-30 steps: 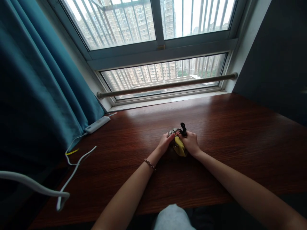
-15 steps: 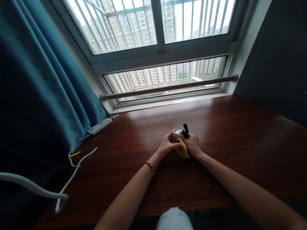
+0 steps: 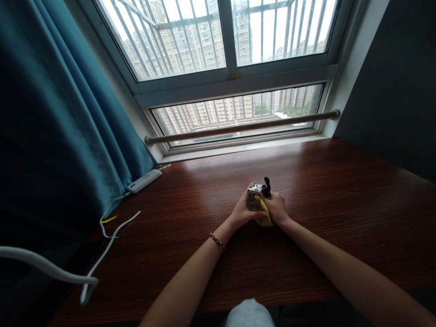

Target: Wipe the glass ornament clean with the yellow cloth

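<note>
A small shiny container [image 3: 254, 202], silvery on top and see-through brown at the side, is between my hands over the wooden desk [image 3: 190, 195]. My left hand [image 3: 241, 211] curls around its left side, with the thumb across the front. In my right hand [image 3: 277, 208] is a yellow cloth [image 3: 264, 221], pressed against the container's right side and hanging below it. A black stalk-like part [image 3: 267, 183] sticks up beside the right fingers. Whether it is joined to the container I cannot tell. The right fingertips are partly hidden by the cloth.
A white power strip [image 3: 145, 181] lies at the desk's left edge by the blue curtain [image 3: 98, 136]. White cables [image 3: 109, 247] and a yellow tie [image 3: 109, 219] are on the left. A metal rail [image 3: 238, 128] crosses the window behind the desk.
The container has turned slightly, so more of its see-through side shows. Both hands remain on it and the cloth, and the whole view has shifted a little.
</note>
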Demonstrator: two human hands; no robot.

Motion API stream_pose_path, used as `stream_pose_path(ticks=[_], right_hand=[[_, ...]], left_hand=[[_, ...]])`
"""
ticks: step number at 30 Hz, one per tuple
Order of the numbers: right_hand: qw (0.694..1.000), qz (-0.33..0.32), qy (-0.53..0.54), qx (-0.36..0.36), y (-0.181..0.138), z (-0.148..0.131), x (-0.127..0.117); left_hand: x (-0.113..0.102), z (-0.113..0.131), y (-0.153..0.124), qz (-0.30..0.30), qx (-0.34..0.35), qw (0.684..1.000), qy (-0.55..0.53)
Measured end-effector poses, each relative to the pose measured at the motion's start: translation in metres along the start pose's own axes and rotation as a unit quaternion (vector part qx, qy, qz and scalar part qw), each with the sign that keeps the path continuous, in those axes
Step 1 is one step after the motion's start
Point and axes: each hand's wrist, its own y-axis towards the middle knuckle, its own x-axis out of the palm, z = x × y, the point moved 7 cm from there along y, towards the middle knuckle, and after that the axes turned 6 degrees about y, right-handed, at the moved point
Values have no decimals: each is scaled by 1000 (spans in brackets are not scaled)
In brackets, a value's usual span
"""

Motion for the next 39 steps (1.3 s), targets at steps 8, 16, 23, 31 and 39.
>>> stream_pose_path(ticks=[8,16,23,31,39], right_hand=[[1000,1,17,-2,-4,-4,-2],[1000,-2,23,-11,-7,-8,0],[999,11,26,30,1,8,-2],[998,-3,40,53,2,13,-1],[999,7,27,-17,-6,-6,-4]], left_hand=[[-10,5,-1,36,-1,997,67],[-20,-7,-1,64,-25,995,71],[-4,3,0,15,34,989,145],[-3,17,-3,33,36,996,77],[-14,6,-1,51,-17,998,41]])
